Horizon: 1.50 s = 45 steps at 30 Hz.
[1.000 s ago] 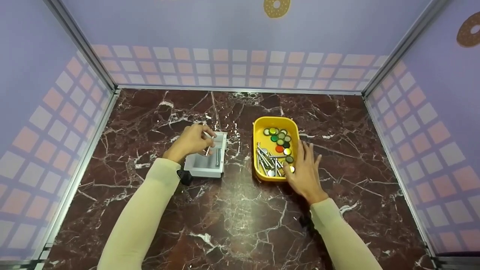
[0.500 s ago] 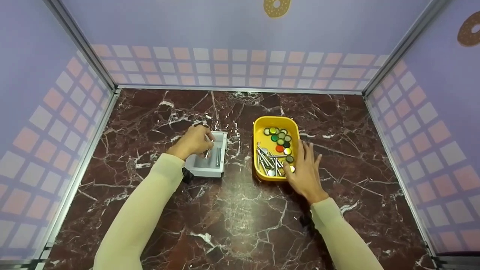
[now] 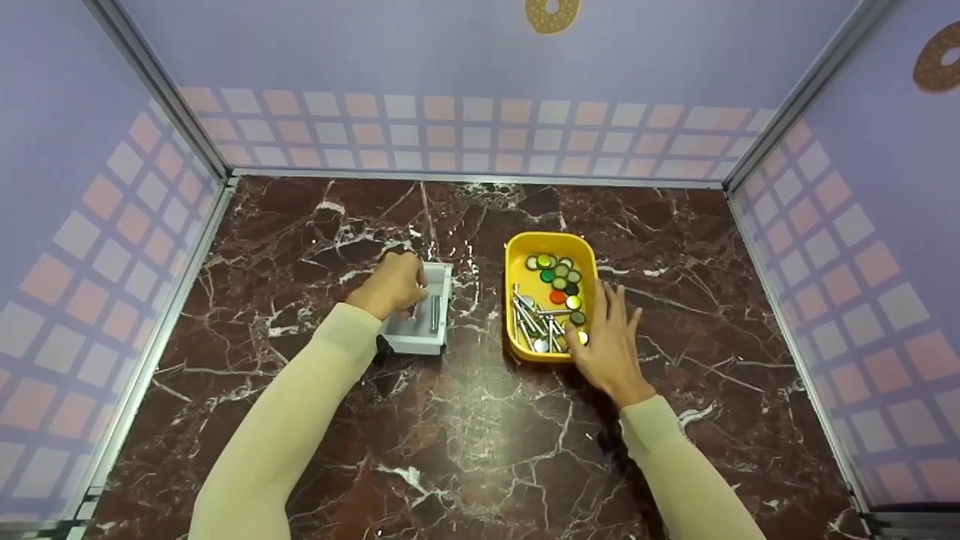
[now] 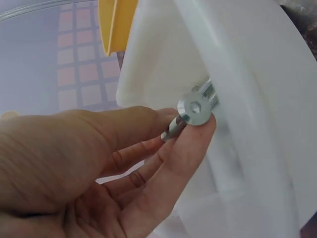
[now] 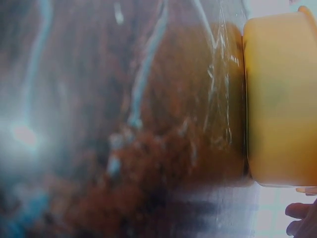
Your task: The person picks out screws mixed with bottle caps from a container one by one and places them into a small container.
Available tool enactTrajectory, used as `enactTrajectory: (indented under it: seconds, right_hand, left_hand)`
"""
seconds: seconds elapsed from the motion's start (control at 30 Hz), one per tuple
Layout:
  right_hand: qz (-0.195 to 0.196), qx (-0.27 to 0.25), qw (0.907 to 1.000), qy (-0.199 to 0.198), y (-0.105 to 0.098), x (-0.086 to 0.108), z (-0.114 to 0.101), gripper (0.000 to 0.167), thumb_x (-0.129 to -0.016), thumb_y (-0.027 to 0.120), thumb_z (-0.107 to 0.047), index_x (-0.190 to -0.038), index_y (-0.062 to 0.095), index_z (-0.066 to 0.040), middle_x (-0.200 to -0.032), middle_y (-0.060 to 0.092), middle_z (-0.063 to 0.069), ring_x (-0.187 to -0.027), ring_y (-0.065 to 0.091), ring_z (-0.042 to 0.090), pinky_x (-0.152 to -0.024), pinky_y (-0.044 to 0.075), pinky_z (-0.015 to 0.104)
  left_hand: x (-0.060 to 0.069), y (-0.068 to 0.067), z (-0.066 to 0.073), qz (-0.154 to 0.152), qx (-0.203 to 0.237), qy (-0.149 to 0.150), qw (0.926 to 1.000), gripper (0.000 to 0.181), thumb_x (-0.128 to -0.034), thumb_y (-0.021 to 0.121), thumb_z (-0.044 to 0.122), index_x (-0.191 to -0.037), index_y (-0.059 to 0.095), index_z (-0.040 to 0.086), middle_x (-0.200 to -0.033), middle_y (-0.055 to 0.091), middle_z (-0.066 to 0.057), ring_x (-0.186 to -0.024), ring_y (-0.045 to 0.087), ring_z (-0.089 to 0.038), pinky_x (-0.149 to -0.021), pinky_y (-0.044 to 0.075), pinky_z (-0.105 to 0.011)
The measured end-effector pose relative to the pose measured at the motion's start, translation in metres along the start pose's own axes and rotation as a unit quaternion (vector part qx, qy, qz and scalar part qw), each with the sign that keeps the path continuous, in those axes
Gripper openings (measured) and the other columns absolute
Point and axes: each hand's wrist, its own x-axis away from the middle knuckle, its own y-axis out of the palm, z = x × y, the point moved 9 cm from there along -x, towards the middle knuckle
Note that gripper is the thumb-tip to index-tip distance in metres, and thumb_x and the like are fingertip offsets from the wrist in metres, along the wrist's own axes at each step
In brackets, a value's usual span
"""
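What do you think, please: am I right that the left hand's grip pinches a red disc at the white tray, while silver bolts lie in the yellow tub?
Not quite: the left hand's grip pinches a silver hex-socket bolt, not a red disc, as the left wrist view shows. It is at the white tray, and silver bolts do lie in the yellow tub.

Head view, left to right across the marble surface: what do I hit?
Left hand → silver bolts lying in the white tray → yellow bin → right hand.
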Motion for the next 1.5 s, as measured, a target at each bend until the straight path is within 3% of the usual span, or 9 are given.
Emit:
enactTrajectory:
  seconds: [0.1, 0.37, 0.5, 0.67, 0.8, 1.0, 1.1, 1.23, 1.5]
  right_hand:
    - [-0.001, -0.003, 1.0, 0.003, 0.0, 0.001, 0.001, 0.096, -0.109, 0.066, -0.038, -0.185, 0.02, -0.002, -0.187, 0.03, 0.032, -0.179, 0.015, 0.059, -0.138, 0.007, 0.092]
    - [0.001, -0.009, 1.0, 0.0, 0.0, 0.0, 0.0, 0.097, -0.108, 0.065, -0.04, -0.184, 0.02, -0.001, -0.187, 0.03, 0.033, -0.179, 0.015, 0.059, -0.138, 0.006, 0.092]
    - [0.006, -0.008, 1.0, 0.0, 0.0, 0.0, 0.0, 0.096, -0.108, 0.066, -0.038, -0.184, 0.021, 0.0, -0.185, 0.032, 0.034, -0.179, 0.016, 0.06, -0.137, 0.007, 0.093]
    - [0.008, -0.009, 0.9999, -0.003, -0.002, 0.0, -0.002, 0.095, -0.107, 0.066, -0.036, -0.183, 0.022, 0.0, -0.184, 0.033, 0.035, -0.178, 0.017, 0.061, -0.137, 0.008, 0.093]
    - [0.008, -0.01, 0.9999, -0.005, -0.003, -0.001, -0.003, 0.095, -0.108, 0.066, -0.037, -0.184, 0.021, 0.0, -0.184, 0.033, 0.035, -0.178, 0.017, 0.061, -0.137, 0.008, 0.093]
    - [0.004, -0.008, 1.0, -0.002, -0.001, -0.001, -0.002, 0.096, -0.107, 0.066, -0.037, -0.184, 0.021, 0.0, -0.186, 0.031, 0.034, -0.178, 0.017, 0.06, -0.137, 0.009, 0.093]
    - [0.003, -0.01, 0.9999, 0.0, -0.001, -0.001, -0.002, 0.096, -0.108, 0.066, -0.038, -0.184, 0.02, 0.0, -0.187, 0.03, 0.033, -0.179, 0.016, 0.06, -0.137, 0.008, 0.092]
    - [0.004, -0.014, 0.9999, 0.001, -0.002, -0.002, -0.003, 0.098, -0.107, 0.066, -0.039, -0.185, 0.02, -0.001, -0.187, 0.03, 0.033, -0.179, 0.016, 0.059, -0.138, 0.007, 0.092]
    - [0.0, -0.014, 0.9999, 0.002, -0.002, 0.0, -0.002, 0.096, -0.108, 0.066, -0.039, -0.184, 0.021, -0.001, -0.186, 0.031, 0.034, -0.179, 0.016, 0.06, -0.138, 0.006, 0.092]
  left_hand:
    - [-0.001, 0.001, 0.0, 0.008, -0.012, -0.002, 0.9999, 0.017, -0.1001, 0.076, 0.0, -0.114, 0.082, -0.008, -0.115, 0.084, -0.032, -0.054, 0.071, -0.012, -0.066, 0.069, -0.029]
    - [-0.006, 0.006, -0.002, 0.015, -0.03, -0.018, 0.9993, 0.015, -0.097, 0.073, -0.005, -0.107, 0.082, -0.01, -0.111, 0.085, -0.034, -0.05, 0.063, -0.012, -0.05, 0.059, -0.023]
    - [-0.007, 0.007, -0.002, 0.013, -0.034, -0.026, 0.999, 0.017, -0.0966, 0.07, -0.008, -0.109, 0.082, -0.012, -0.115, 0.083, -0.037, -0.053, 0.07, -0.017, -0.047, 0.057, -0.023]
    - [-0.004, 0.003, -0.002, 0.029, -0.047, -0.026, 0.9981, 0.017, -0.0942, 0.071, -0.008, -0.106, 0.083, -0.011, -0.115, 0.084, -0.035, -0.077, 0.083, -0.033, -0.064, 0.068, -0.035]
    - [0.0, -0.003, 0.0, 0.05, -0.044, -0.017, 0.9976, 0.019, -0.0923, 0.072, -0.007, -0.106, 0.084, -0.011, -0.116, 0.084, -0.033, -0.094, 0.083, -0.043, -0.068, 0.067, -0.038]
    - [0.008, -0.012, 0.005, 0.063, -0.04, -0.007, 0.9972, 0.022, -0.0957, 0.072, -0.004, -0.113, 0.084, -0.011, -0.117, 0.084, -0.034, -0.091, 0.085, -0.043, -0.072, 0.07, -0.041]
    - [0.01, -0.017, 0.012, 0.071, -0.046, -0.007, 0.9964, 0.023, -0.0976, 0.073, -0.002, -0.117, 0.084, -0.01, -0.12, 0.085, -0.032, -0.096, 0.085, -0.043, -0.087, 0.073, -0.049]
    - [0.011, -0.024, 0.023, 0.086, -0.063, -0.006, 0.9943, 0.028, -0.0991, 0.074, 0.002, -0.124, 0.084, -0.007, -0.133, 0.083, -0.029, -0.115, 0.082, -0.047, -0.104, 0.07, -0.058]
    - [0.009, -0.022, 0.051, 0.098, -0.106, 0.001, 0.9895, 0.032, -0.1067, 0.081, 0.02, -0.135, 0.083, 0.004, -0.136, 0.084, -0.024, -0.117, 0.083, -0.049, -0.099, 0.07, -0.064]
